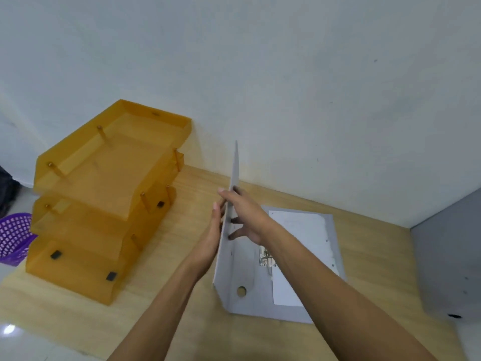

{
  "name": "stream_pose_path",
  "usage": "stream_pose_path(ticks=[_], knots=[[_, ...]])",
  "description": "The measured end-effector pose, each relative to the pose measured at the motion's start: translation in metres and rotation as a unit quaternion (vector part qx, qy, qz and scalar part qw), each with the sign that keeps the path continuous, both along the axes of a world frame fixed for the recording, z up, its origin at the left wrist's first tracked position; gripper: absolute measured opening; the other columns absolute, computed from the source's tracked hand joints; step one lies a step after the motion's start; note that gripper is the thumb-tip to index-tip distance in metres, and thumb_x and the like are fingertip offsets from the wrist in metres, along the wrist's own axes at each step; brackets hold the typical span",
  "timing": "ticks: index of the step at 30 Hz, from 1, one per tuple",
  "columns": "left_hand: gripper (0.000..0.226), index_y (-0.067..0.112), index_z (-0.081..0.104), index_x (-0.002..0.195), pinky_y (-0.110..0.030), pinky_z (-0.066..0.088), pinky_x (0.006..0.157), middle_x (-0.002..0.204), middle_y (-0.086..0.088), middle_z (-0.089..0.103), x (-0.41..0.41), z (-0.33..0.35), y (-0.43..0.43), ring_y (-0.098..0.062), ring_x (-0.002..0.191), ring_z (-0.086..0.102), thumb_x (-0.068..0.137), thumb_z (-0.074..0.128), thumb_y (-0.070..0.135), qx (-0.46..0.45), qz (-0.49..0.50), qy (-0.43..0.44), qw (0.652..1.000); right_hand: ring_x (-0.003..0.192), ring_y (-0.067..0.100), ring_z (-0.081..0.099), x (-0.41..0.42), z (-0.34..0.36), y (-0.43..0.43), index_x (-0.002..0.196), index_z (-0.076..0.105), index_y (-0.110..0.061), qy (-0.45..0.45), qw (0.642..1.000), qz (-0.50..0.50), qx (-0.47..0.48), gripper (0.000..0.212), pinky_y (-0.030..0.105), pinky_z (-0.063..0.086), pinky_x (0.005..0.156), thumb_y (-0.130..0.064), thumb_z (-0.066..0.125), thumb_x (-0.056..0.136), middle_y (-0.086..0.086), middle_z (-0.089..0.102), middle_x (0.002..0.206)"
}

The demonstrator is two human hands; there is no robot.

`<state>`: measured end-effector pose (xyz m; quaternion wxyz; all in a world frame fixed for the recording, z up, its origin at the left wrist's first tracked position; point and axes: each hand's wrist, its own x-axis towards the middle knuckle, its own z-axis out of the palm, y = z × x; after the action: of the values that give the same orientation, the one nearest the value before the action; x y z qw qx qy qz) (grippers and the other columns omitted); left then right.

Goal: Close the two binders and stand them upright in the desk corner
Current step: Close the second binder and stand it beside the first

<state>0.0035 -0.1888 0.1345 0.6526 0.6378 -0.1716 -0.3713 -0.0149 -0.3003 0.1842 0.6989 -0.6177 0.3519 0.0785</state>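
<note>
The open grey binder [250,290] lies on the wooden worktop [166,303], at about 5 o'clock from the picture centre. Its front cover [232,194] stands almost upright, its back cover lies flat with white paper [302,230] and the metal ring clip [265,257] on it. The left hand [214,230] presses flat on the outer side of the cover; the right hand [244,214] has its grip closed on the cover edge, thumb outside, fingers inside. A second grey binder [447,259] stands at 4 o'clock. Stacked amber trays [104,199] stand at 9 o'clock.
</note>
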Motion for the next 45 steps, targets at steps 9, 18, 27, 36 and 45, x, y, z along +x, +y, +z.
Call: stream_pose_path(ticks=[9, 18, 27, 36, 45], knots=[[0.052, 0.025, 0.04, 0.154, -0.027, 0.021, 0.12, 0.161, 0.009, 0.036, -0.065, -0.05, -0.053, -0.006, 0.148, 0.031, 0.106, 0.036, 0.043, 0.136, -0.009, -0.079, 0.988, 0.106, 0.03, 0.064, -0.06, -0.001, -0.104, 0.129, 0.05, -0.013, 0.027, 0.97, -0.009, -0.243, 0.055, 0.046, 0.061, 0.083, -0.017, 0.041, 0.075, 0.01, 0.064, 0.121], [0.059, 0.017, 0.048, 0.144, -0.038, 0.038, 0.113, 0.15, -0.007, 0.049, -0.081, -0.093, -0.049, -0.027, 0.141, 0.046, 0.091, 0.071, 0.025, 0.241, 0.042, -0.102, 0.964, 0.101, 0.023, 0.064, -0.16, -0.041, -0.14, 0.146, 0.033, -0.021, 0.059, 0.965, -0.112, -0.23, 0.072, 0.033, 0.056, 0.075, -0.013, 0.062, 0.08, 0.005, 0.063, 0.124], [0.078, 0.013, 0.043, 0.147, -0.041, 0.05, 0.099, 0.14, -0.008, 0.06, -0.096, -0.111, -0.054, -0.031, 0.122, 0.061, 0.083, 0.077, 0.042, 0.296, 0.013, -0.033, 0.955, 0.156, 0.034, -0.016, -0.165, -0.082, -0.116, 0.161, 0.01, -0.026, 0.179, 0.869, 0.139, -0.441, 0.085, 0.057, 0.003, 0.124, -0.023, 0.058, 0.09, 0.004, -0.022, 0.169], [0.047, 0.023, 0.056, 0.127, -0.034, 0.051, 0.09, 0.111, 0.005, 0.063, -0.117, -0.121, -0.056, -0.02, 0.101, 0.063, 0.086, 0.075, 0.035, 0.27, 0.031, -0.024, 0.962, 0.156, 0.039, -0.001, -0.198, -0.141, -0.095, 0.162, 0.006, -0.03, 0.197, 0.914, 0.206, -0.289, 0.076, 0.045, 0.007, 0.127, -0.032, 0.05, 0.1, 0.009, -0.012, 0.17], [0.049, 0.007, 0.074, 0.114, -0.03, 0.054, 0.066, 0.107, -0.01, 0.079, -0.107, -0.113, -0.071, -0.024, 0.085, 0.074, 0.079, 0.08, 0.041, 0.216, 0.087, 0.221, 0.947, 0.154, 0.042, -0.017, -0.21, -0.15, -0.097, 0.161, 0.007, -0.031, 0.206, 0.95, 0.129, -0.194, 0.076, 0.051, 0.0, 0.125, -0.054, 0.044, 0.099, 0.008, -0.016, 0.17]])
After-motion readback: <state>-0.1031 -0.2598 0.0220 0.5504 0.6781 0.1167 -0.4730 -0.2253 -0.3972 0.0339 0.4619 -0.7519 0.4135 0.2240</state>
